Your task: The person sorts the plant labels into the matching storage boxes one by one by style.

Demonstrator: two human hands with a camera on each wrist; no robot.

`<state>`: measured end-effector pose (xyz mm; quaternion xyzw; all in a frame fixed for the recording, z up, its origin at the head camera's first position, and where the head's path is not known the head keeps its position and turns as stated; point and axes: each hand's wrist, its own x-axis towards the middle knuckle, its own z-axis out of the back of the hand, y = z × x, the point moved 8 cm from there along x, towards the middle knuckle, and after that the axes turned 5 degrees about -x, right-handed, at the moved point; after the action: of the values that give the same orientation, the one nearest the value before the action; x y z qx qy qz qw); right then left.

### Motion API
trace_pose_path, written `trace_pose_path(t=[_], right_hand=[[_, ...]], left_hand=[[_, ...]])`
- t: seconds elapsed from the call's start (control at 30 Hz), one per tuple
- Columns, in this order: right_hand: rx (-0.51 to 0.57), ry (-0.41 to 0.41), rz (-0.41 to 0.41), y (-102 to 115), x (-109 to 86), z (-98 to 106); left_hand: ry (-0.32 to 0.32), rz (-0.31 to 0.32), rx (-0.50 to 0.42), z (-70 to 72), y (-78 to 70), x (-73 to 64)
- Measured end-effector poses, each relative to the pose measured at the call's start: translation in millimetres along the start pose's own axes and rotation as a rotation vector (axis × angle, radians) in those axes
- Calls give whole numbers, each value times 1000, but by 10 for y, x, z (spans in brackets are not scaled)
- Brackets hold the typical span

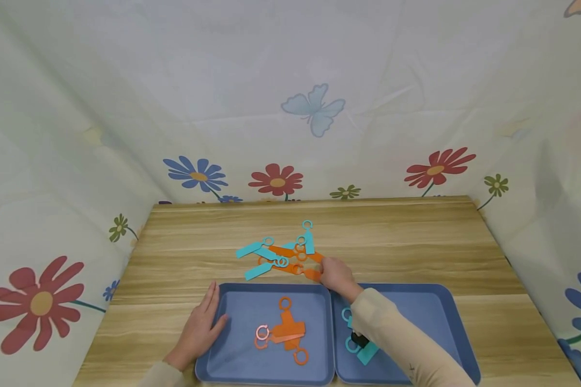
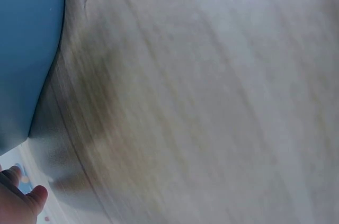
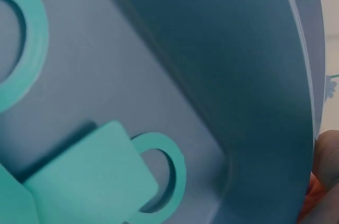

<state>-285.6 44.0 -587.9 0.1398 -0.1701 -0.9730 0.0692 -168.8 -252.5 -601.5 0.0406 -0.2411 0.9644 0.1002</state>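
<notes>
My right hand (image 1: 338,277) reaches over the far rim of the right tray (image 1: 416,290) and pinches an orange tag (image 1: 312,275) at the pile's right end. Fingers and a bit of orange show at the right edge of the right wrist view. The pile on the table mixes orange tags and turquoise tags (image 1: 259,271), each flat with a ring-shaped hook. My left hand (image 1: 200,325) rests with straight fingers on the left rim of the left tray (image 1: 237,365). Inside that tray lie several overlapping orange tags (image 1: 290,328).
Turquoise tags (image 3: 95,176) lie in the right tray, partly hidden by my right forearm in the head view. Both blue trays stand side by side at the near part of the wooden table (image 1: 392,231). A flower-printed cloth (image 1: 247,134) hangs behind and at the sides.
</notes>
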Motion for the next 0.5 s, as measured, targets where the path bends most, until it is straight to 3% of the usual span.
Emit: trace_pose_path(t=[0.17, 0.5], right_hand=[[61, 28, -21, -27, 17, 33], [154, -8, 8, -84, 43, 214]], left_hand=[[0, -3, -3, 20, -17, 2], [1, -8, 1, 38, -28, 2]])
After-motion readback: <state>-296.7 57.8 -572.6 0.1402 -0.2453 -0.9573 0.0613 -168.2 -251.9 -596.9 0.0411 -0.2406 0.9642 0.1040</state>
